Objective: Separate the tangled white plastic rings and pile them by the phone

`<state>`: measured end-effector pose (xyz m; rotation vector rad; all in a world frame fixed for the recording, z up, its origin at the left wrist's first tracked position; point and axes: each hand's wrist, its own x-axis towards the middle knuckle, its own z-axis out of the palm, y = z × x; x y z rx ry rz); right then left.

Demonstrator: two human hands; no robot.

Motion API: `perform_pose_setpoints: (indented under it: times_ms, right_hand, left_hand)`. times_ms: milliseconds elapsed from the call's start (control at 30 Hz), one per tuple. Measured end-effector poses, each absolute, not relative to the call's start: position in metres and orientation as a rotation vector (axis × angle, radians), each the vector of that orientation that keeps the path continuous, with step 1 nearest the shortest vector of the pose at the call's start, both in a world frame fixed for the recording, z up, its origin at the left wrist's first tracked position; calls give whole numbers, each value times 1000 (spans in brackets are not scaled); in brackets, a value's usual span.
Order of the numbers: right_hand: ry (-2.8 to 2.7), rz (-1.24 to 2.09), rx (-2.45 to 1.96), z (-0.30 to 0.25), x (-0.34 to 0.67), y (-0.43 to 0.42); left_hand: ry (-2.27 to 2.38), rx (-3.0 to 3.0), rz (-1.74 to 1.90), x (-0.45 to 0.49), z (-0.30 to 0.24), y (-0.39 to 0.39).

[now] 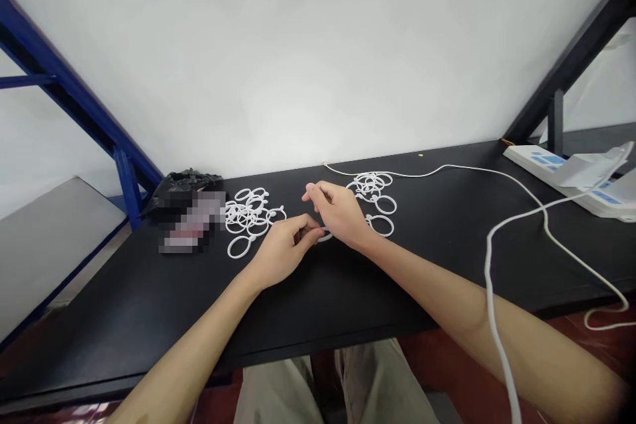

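Note:
My left hand and my right hand meet at the middle of the black table. Both pinch one white plastic ring, mostly hidden between the fingers. A loose pile of white rings lies just left of my left hand, with one ring apart at its near edge. A second cluster of white rings lies behind and right of my right hand.
A crumpled black bag and a blurred-out item sit at the table's back left. A white cable snakes across the right side and over my right forearm. A white power strip with papers lies far right. A blue metal frame stands left.

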<state>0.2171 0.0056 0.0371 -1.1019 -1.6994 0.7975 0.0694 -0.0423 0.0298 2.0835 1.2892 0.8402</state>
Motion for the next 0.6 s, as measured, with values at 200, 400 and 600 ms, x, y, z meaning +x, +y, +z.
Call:
perform_pose_setpoints:
  times_ms: [200, 400, 600]
  right_hand:
    - [-1783, 821, -1176, 33, 221, 13]
    - [-2060, 656, -1187, 31, 219, 10]
    - [-1972, 671, -1288, 30, 218, 10]
  left_hand:
    - [1377, 2059, 943, 65, 29, -41]
    - [1555, 2077, 1056, 63, 26, -37]
    - [1681, 2042, 1173, 61, 25, -35]
